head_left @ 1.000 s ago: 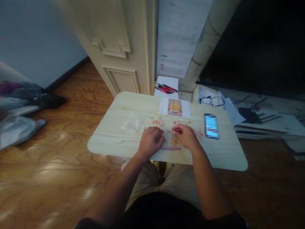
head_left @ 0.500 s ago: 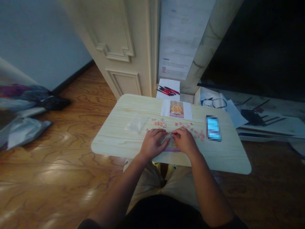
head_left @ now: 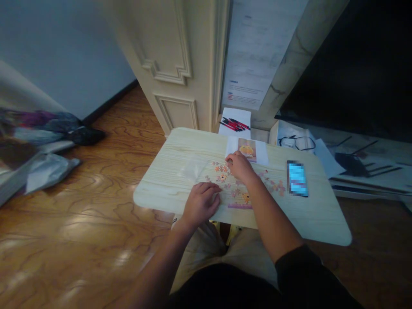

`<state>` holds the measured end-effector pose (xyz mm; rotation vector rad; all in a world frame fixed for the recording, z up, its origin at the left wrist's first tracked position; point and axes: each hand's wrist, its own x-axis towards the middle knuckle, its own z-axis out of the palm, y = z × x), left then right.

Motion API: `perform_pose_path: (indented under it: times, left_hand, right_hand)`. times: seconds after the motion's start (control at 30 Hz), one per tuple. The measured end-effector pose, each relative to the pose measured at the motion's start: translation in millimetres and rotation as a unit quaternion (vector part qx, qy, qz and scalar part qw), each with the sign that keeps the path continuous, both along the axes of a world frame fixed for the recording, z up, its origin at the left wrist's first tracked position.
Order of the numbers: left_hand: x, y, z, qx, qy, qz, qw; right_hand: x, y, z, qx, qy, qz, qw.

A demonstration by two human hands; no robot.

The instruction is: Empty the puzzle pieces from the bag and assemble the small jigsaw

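A small pale wooden table (head_left: 167, 171) carries a partly built jigsaw puzzle (head_left: 240, 199) with a yellow figure and a pink lower edge. Loose puzzle pieces (head_left: 220, 168) lie scattered beyond it, more (head_left: 277, 186) to the right. My left hand (head_left: 200, 204) rests on the table at the puzzle's left side, fingers curled down. My right hand (head_left: 240, 166) reaches forward over the loose pieces, fingers bent onto them; what they hold is hidden. A reference picture (head_left: 247, 150) of the yellow figure lies at the table's far edge.
A phone (head_left: 296, 178) lies on the table's right part. A clear plastic bag (head_left: 193, 168) lies left of the pieces. Beyond the table are red and black pens (head_left: 234, 125) on paper, glasses (head_left: 296, 141), a door and a dark screen. Bags lie on the wooden floor at left.
My right hand has left the assembled puzzle and moved forward to the loose pieces near the reference picture. My left hand stays beside the puzzle. The camera has shifted left.
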<state>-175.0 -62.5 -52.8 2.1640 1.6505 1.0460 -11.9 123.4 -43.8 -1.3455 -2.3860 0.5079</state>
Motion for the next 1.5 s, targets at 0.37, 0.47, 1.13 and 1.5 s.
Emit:
perform_pose_path:
  times: [0.37,0.47,1.13,1.5]
  left_hand:
    - [40,13,1.6,0.007,0.108,-0.128,0.986]
    - [38,14,1.1,-0.001,0.132,-0.111,0.985]
    - [53,29,4.7,-0.009,0.128,-0.073,0.989]
    - [52,28,5.1,-0.02,0.117,-0.082,0.99]
  right_hand:
    - [83,-53,8.7,-0.133,0.24,-0.093,0.957]
    - [104,-68,10.4,-0.163,0.254,-0.117,0.946]
    - [106,-99,4.0,-0.149,0.193,-0.098,0.965]
    - [103,-99,4.0,-0.158,0.182,-0.126,0.962]
